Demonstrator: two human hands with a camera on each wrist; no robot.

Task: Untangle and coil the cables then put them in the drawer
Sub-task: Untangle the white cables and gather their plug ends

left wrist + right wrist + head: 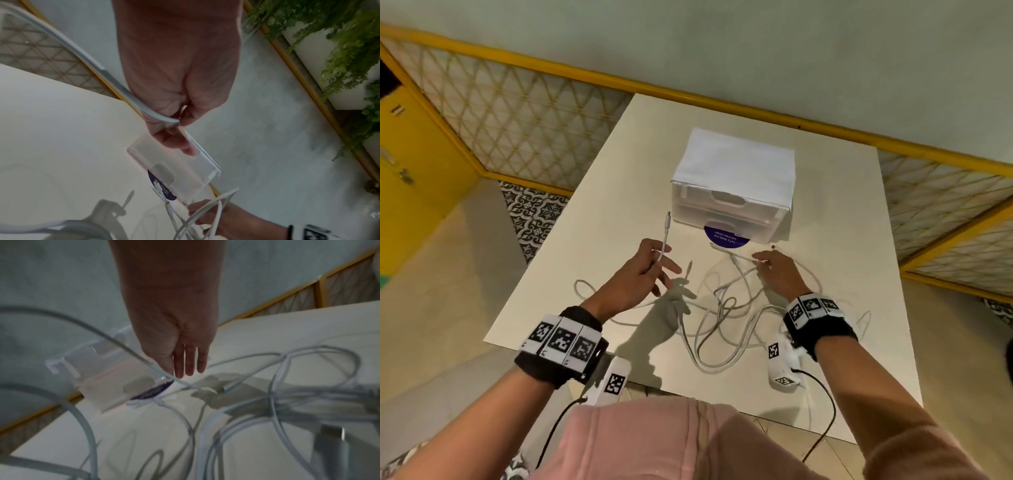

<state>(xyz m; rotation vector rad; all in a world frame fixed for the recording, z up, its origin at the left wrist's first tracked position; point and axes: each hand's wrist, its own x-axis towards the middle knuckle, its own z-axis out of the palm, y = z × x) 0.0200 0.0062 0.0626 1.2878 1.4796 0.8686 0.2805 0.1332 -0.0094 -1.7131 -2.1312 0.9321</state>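
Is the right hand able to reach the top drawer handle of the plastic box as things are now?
Probably yes. The right hand is close in front of the drawer box and nothing stands between them, but it pinches a white cable, so it would first have to let go of it.

Head cam: high, looks fwd + down over table (599, 219); drawer unit (732, 192) far centre. Left wrist cam: v. close along left hand (176, 91), faces far-right. Right wrist cam: close along right hand (174, 331), faces far-left. All share drawer unit, cables (722, 308).
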